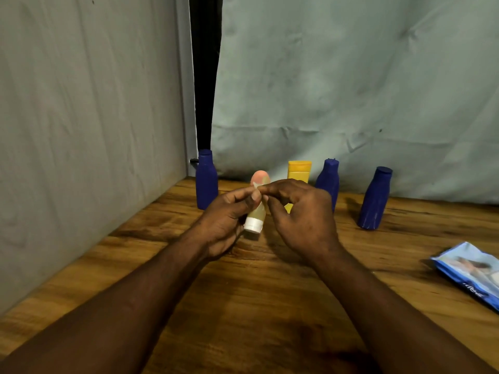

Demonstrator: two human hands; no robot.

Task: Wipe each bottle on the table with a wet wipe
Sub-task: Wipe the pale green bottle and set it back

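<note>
the step in hand looks like wiping one bottle out of the row. the left hand grips a small pale-yellow plastic tube with a white cap, held cap-down above the brown wooden table, in front of the others. the right hand has its fingers curled, and its fingertips pinch a small pale scrap against the tube's upper part. it is probably the wet wipe, but it is too small to tell for sure.

four bottles stand upright near the back edge: a dark blue plastic bottle on the left, a yellow squeeze bottle partly hidden behind the hands, a second dark blue bottle just beside it, and a third dark blue bottle further right. which of them are already wiped cannot be told.

next, i judge, the scrap needs rubbing along the tube while the left hand turns it, then the tube goes back down upright.

a grey cloth wall hems in the left side. a blue wet-wipe packet lies near the right edge. the near half of the table gives room to work.
</note>
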